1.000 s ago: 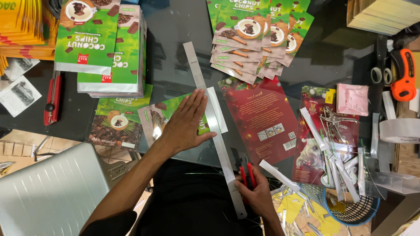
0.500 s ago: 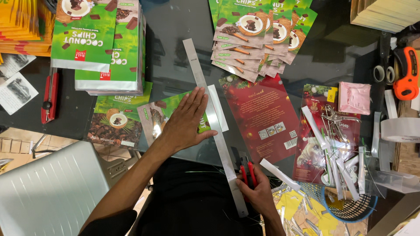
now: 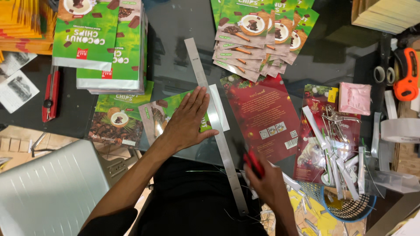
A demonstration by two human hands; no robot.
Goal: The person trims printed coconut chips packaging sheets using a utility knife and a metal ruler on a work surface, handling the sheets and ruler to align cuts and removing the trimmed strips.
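Looking down from the head camera, a long metal ruler [image 3: 216,126] lies slanted on the dark glass surface [image 3: 175,35]. Everything else is easy to place from that ruler.

The left hand [image 3: 188,120] lies flat and spread wide, just left of the ruler. It presses down on a green printed sheet [image 3: 175,109], and its fingertips come right up to the ruler's edge. It is not closed around anything.

The right hand [image 3: 271,190] is just right of the ruler's near end. Its grip is closed on a small red cutter [image 3: 253,164], which pokes out toward the ruler.

The green sheet looks thin, light and bendy, and on glass I think it would slide easily. A flat palm on its middle looks like the best hold. The ruler looks stiff and hard, so pressing along its length should keep it from moving.

Right of the ruler lies a red printed sheet [image 3: 262,113]. Above that sheet is a fan of green packets [image 3: 262,35]. Far left of the ruler stands a tall stack of green packets [image 3: 109,43], with another red cutter [image 3: 50,94] beside it.
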